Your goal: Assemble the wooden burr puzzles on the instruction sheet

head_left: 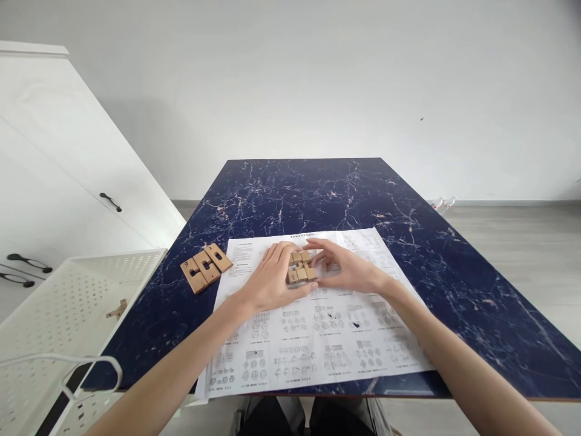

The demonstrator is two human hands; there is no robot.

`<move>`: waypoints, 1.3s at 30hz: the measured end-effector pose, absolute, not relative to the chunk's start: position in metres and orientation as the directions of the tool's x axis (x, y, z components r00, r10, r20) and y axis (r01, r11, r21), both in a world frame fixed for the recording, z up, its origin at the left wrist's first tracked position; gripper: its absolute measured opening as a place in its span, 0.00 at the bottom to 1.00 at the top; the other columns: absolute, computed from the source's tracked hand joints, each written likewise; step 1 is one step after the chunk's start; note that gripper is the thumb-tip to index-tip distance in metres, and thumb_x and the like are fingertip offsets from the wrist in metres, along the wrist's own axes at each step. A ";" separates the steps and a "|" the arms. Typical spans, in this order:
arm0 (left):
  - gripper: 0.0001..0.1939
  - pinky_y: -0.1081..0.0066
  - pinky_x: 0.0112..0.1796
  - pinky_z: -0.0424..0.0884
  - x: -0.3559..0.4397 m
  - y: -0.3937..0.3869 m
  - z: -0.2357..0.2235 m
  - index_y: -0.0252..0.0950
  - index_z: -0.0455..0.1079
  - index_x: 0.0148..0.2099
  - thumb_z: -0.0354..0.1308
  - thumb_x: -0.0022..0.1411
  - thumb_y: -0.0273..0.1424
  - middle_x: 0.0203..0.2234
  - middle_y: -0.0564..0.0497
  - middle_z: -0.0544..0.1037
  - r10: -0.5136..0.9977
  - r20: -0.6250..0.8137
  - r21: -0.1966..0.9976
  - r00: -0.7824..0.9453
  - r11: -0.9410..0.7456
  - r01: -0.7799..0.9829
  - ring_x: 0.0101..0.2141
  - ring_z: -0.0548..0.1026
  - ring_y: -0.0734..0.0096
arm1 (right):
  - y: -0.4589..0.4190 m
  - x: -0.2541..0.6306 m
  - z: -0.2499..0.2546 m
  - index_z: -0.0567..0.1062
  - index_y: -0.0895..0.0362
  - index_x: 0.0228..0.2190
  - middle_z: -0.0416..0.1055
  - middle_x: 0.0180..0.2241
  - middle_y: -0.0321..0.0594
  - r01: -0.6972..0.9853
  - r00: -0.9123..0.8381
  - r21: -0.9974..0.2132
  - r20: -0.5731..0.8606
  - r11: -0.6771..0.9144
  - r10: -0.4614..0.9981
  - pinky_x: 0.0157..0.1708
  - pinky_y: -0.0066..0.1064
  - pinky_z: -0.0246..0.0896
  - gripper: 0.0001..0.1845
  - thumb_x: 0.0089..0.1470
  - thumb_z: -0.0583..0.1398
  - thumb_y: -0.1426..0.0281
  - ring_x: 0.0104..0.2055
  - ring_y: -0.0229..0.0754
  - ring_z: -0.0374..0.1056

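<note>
A small cluster of wooden puzzle blocks (302, 267) lies on the printed instruction sheet (299, 321). My left hand (275, 275) curls round the cluster's left side, with the thumb along its near edge and the fingers over its far edge. From the right, my right hand (342, 266) reaches it with curved fingers, the fingertips and thumb at its right side. A little gap shows among the blocks. Whether the right fingertips press on a block is hard to make out. Left of the sheet, flat wooden pieces (206, 267) with slots and marked numbers lie side by side.
The dark blue marbled table (308, 194) extends beyond the sheet toward a white wall. To the left, a white perforated basket (104, 266) holds a small wooden piece (118, 309). A white cable (91, 360) crosses the basket near the table's corner. White cabinets (68, 151) stand behind it.
</note>
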State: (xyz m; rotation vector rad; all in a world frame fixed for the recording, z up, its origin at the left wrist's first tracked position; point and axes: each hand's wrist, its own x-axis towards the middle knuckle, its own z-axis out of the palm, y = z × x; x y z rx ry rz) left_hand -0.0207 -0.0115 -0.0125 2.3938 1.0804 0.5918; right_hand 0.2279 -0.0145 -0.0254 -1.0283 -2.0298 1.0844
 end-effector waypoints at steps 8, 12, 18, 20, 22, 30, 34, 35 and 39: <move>0.29 0.52 0.53 0.71 -0.009 -0.004 -0.017 0.39 0.66 0.59 0.61 0.70 0.56 0.53 0.40 0.76 0.764 0.192 0.404 0.616 -0.633 0.660 0.54 0.74 0.46 | -0.001 0.238 -0.039 0.60 0.51 0.69 0.71 0.63 0.55 0.119 -0.511 -0.955 0.174 0.270 0.842 0.51 0.51 0.79 0.40 0.59 0.66 0.68 0.55 0.50 0.78; 0.27 0.56 0.52 0.72 -0.028 0.010 -0.011 0.39 0.67 0.59 0.60 0.71 0.54 0.53 0.42 0.76 0.820 0.228 0.321 0.525 -0.572 0.755 0.53 0.73 0.49 | -0.002 0.236 -0.039 0.64 0.51 0.67 0.74 0.60 0.53 0.133 -0.464 -0.960 0.159 0.246 0.871 0.53 0.54 0.79 0.34 0.62 0.65 0.67 0.54 0.50 0.79; 0.27 0.51 0.55 0.70 -0.083 0.038 -0.002 0.38 0.66 0.61 0.63 0.70 0.49 0.54 0.39 0.75 0.886 0.249 0.259 0.391 -0.450 0.855 0.56 0.71 0.43 | -0.007 0.234 -0.033 0.70 0.52 0.63 0.80 0.54 0.50 0.193 -0.463 -0.957 0.107 0.218 0.880 0.55 0.56 0.78 0.28 0.64 0.65 0.64 0.52 0.49 0.80; 0.27 0.50 0.54 0.70 -0.098 0.041 -0.003 0.37 0.67 0.61 0.63 0.70 0.49 0.53 0.39 0.75 0.901 0.236 0.248 0.364 -0.418 0.874 0.56 0.71 0.42 | -0.008 0.234 -0.033 0.72 0.53 0.61 0.80 0.53 0.49 0.197 -0.454 -0.957 0.105 0.214 0.885 0.55 0.55 0.78 0.26 0.64 0.65 0.64 0.52 0.50 0.80; 0.28 0.48 0.55 0.70 -0.108 0.042 -0.005 0.37 0.67 0.62 0.62 0.70 0.49 0.53 0.38 0.75 0.912 0.228 0.242 0.341 -0.393 0.887 0.56 0.71 0.41 | -0.008 0.234 -0.033 0.74 0.53 0.60 0.81 0.53 0.49 0.203 -0.446 -0.956 0.101 0.210 0.889 0.54 0.54 0.79 0.24 0.64 0.65 0.64 0.51 0.49 0.80; 0.24 0.47 0.58 0.68 -0.121 0.033 -0.011 0.40 0.73 0.62 0.58 0.72 0.48 0.51 0.40 0.72 0.922 0.209 0.207 0.325 -0.367 0.907 0.55 0.71 0.45 | -0.013 0.232 -0.030 0.75 0.54 0.56 0.82 0.51 0.47 0.270 -0.412 -0.945 0.062 0.187 0.909 0.52 0.49 0.79 0.20 0.64 0.63 0.65 0.49 0.47 0.81; 0.27 0.44 0.60 0.65 -0.126 0.027 -0.010 0.41 0.71 0.65 0.58 0.72 0.50 0.53 0.39 0.72 0.924 0.221 0.196 0.312 -0.356 0.914 0.58 0.69 0.41 | -0.019 0.230 -0.029 0.75 0.52 0.55 0.82 0.49 0.46 0.309 -0.393 -0.932 0.058 0.191 0.918 0.50 0.50 0.78 0.18 0.66 0.61 0.64 0.47 0.47 0.80; 0.29 0.43 0.61 0.64 -0.128 0.025 -0.010 0.41 0.70 0.66 0.59 0.71 0.51 0.56 0.38 0.71 0.924 0.228 0.194 0.308 -0.353 0.915 0.59 0.68 0.40 | -0.021 0.230 -0.029 0.76 0.52 0.55 0.82 0.49 0.45 0.318 -0.387 -0.928 0.060 0.194 0.920 0.51 0.51 0.78 0.17 0.66 0.61 0.64 0.47 0.48 0.80; 0.42 0.39 0.64 0.58 -0.145 0.012 -0.008 0.39 0.59 0.73 0.61 0.67 0.57 0.64 0.34 0.67 0.928 0.265 0.202 0.263 -0.320 0.926 0.66 0.63 0.35 | -0.036 0.230 -0.030 0.76 0.51 0.54 0.81 0.49 0.45 0.361 -0.355 -0.913 0.055 0.191 0.933 0.55 0.53 0.75 0.16 0.67 0.61 0.62 0.51 0.50 0.79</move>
